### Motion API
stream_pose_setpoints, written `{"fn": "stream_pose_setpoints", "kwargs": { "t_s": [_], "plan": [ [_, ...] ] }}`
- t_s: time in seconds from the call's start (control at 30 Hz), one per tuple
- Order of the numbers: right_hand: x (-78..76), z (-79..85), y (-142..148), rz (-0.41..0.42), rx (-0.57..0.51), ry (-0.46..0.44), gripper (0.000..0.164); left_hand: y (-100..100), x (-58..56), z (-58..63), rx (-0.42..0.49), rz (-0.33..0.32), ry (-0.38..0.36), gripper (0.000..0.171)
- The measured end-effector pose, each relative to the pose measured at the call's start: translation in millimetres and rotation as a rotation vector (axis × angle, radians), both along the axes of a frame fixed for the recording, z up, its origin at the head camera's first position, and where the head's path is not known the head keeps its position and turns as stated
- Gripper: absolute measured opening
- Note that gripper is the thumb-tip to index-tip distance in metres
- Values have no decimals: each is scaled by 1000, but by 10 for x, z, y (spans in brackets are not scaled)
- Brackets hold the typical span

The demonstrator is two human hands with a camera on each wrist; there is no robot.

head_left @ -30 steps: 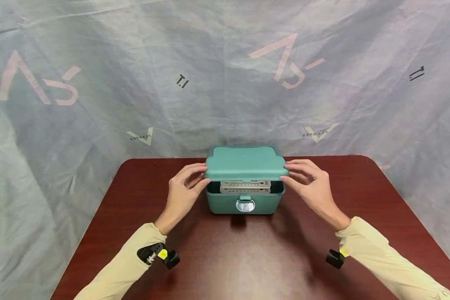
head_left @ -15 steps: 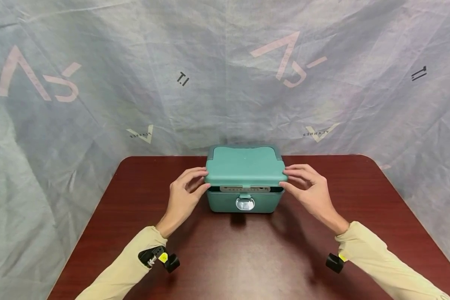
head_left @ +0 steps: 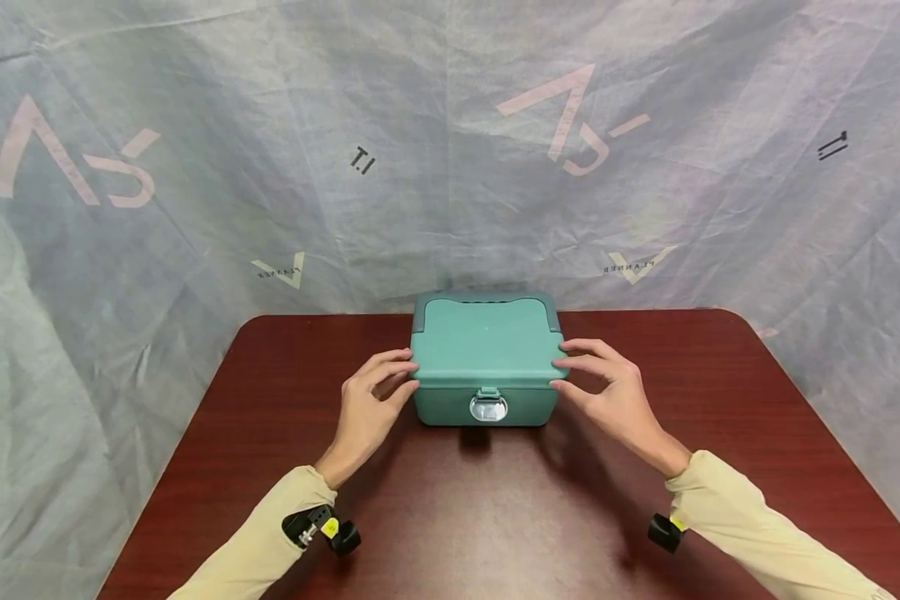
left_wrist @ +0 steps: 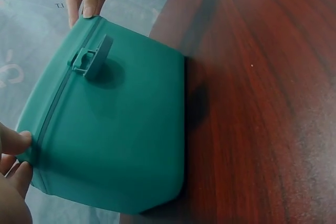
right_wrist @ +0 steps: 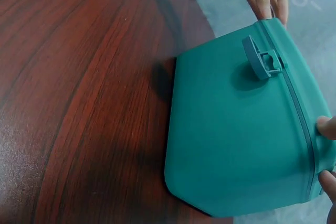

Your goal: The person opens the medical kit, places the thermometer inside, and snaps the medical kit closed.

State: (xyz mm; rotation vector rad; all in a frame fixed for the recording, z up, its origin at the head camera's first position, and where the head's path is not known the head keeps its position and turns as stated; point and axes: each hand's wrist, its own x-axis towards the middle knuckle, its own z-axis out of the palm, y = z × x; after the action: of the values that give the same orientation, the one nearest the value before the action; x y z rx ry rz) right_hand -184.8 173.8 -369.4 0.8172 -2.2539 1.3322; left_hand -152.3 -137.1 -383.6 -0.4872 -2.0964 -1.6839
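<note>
A teal storage box (head_left: 446, 408) stands at the far middle of the table, its lid (head_left: 487, 342) lying down on the rim. On the front, the clasp (head_left: 489, 406) juts outward; the left wrist view shows the clasp (left_wrist: 98, 59) tilted away from the wall. My left hand (head_left: 367, 412) grips the lid's left front corner between thumb and fingers. At the opposite front corner, my right hand (head_left: 618, 400) holds the lid the same way. Whatever is inside the box is hidden by the lid.
The box stands on a dark red wooden table (head_left: 487, 517), near its back edge. Behind hangs a grey printed cloth (head_left: 450, 167). Black wrist cameras are strapped over both pale sleeves (head_left: 251, 542).
Both hands have lowered the lid from partly raised onto the box. The white ruler-marked items seen inside earlier are now covered. The box has stayed in place.
</note>
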Motion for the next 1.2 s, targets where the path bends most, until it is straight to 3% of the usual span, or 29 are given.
{"fn": "stream_pose_setpoints", "kwargs": {
  "t_s": [0.2, 0.4, 0.57, 0.83, 1.2],
  "plan": [
    [9, -8, -29, -8, 29, 58, 30, 23, 41, -77, 53, 14, 36, 21],
    [22, -8, -54, -10, 41, 105, 31, 91, 143, -146, 34, 109, 79, 21],
    [30, -13, -47, -16, 34, 95, 31, 198, 218, -216, 52, 156, 31, 21],
    [47, -12, -48, -20, 33, 95, 31, 354, 247, -395, 148, 137, -41, 23],
    [37, -30, -35, -24, 29, 105, 31, 582, 263, -477, 206, 38, -85, 23]
  ]
}}
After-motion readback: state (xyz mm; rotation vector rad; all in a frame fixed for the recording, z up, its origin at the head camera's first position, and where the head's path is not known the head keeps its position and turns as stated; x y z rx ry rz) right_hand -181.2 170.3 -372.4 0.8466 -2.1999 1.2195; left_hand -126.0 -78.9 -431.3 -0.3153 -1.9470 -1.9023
